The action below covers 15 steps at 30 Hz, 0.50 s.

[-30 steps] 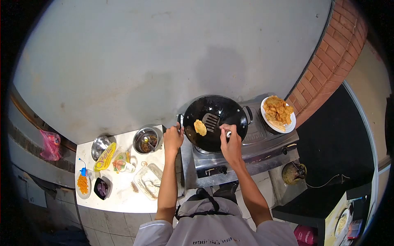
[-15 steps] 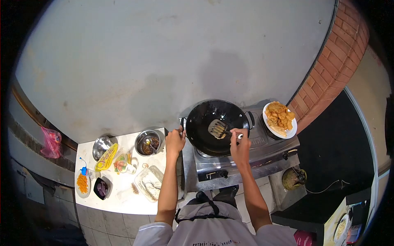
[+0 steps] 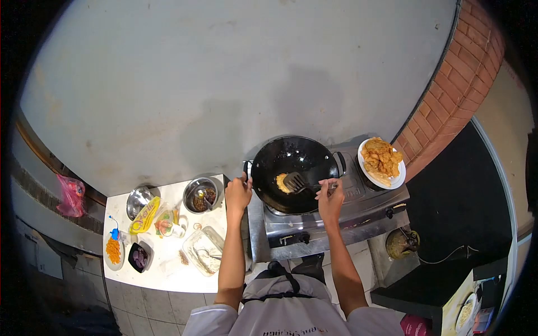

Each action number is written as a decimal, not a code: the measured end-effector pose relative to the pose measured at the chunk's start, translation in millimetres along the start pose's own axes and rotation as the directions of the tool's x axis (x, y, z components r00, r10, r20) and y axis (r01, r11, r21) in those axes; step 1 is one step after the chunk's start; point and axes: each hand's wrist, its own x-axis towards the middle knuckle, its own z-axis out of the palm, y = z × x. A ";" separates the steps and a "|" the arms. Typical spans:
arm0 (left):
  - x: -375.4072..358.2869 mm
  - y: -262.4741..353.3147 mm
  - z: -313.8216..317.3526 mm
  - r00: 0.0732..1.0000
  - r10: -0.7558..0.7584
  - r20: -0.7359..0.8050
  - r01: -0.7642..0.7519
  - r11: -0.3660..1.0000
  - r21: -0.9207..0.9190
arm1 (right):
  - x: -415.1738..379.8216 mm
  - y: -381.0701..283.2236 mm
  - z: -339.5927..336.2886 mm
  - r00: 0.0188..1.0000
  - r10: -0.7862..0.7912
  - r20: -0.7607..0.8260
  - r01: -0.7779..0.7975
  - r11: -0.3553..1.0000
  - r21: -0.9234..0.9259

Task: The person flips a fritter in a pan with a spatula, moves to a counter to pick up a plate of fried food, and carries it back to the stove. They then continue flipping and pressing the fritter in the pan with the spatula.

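A black wok [image 3: 302,154] sits on the metal gas stove [image 3: 336,224]. My left hand [image 3: 239,192] is closed at the wok's left handle. In my right hand [image 3: 330,196] is the handle of a slotted spatula [image 3: 294,182], whose head lies inside the wok. A small yellow-orange fried piece [image 3: 281,183] is in the wok, just left of the spatula head and partly covered by it. A white plate [image 3: 400,178] heaped with golden fried food [image 3: 382,159] stands right of the wok.
On the white table [image 3: 168,274] at left are metal bowls [image 3: 138,203], a yellow packet [image 3: 144,215], a plastic tray [image 3: 203,250], an orange-food plate [image 3: 114,252] and a black bowl [image 3: 138,257]. A gas cylinder [image 3: 399,244] stands below right; a wall rises behind the stove.
The spatula head has turned and shifted slightly, and the fried piece now shows at its left. My right hand has moved a little right and down. My left hand stays at the handle.
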 end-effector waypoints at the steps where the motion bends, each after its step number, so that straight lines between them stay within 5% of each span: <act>1: 0.2 -0.3 0.9 1.000 -0.008 -0.005 0.008 1.000 -0.013 | -0.4 2.4 2.3 1.000 0.008 0.023 -0.008 1.000 0.016; 9: -2.9 -4.0 6.9 0.995 -0.016 -0.103 0.016 1.000 -0.001 | 10.5 14.3 6.0 0.986 0.071 0.149 -0.056 0.993 -0.103; 15: -6.8 2.2 9.7 0.984 -0.146 -0.098 0.147 0.989 -0.002 | 21.2 5.2 1.3 0.966 -0.069 0.251 0.110 0.982 -0.155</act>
